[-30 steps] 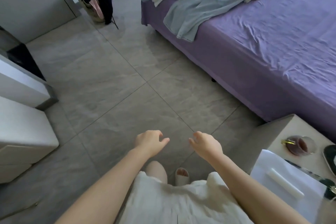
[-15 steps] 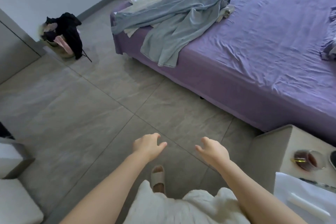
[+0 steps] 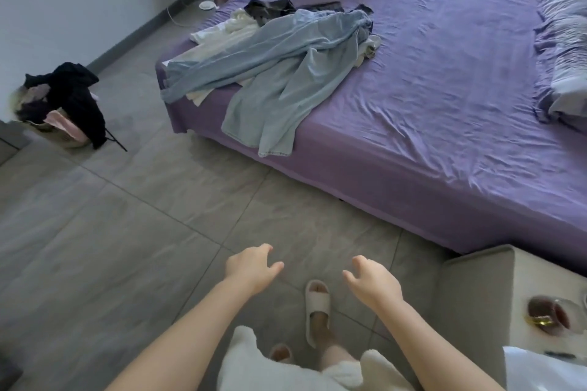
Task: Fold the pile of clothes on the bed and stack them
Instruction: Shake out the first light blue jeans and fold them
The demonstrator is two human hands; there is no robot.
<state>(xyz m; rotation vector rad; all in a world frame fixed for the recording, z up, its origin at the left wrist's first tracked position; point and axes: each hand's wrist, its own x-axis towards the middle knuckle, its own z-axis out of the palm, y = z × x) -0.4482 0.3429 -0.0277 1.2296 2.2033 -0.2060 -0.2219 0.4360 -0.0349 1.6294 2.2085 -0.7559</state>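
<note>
Head view, left hand (image 3: 251,268) and right hand (image 3: 370,279) loose-fingered, each grip apart and empty, clothes pile (image 3: 270,63) seemingly unfolded on bed (image 3: 444,111)

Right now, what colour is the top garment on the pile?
Light blue garment, clearest in the head view.

Bare forearms, a white fluffy garment (image 3: 336,374) and pale open-toed slippers (image 3: 317,308) on the feet.
</note>
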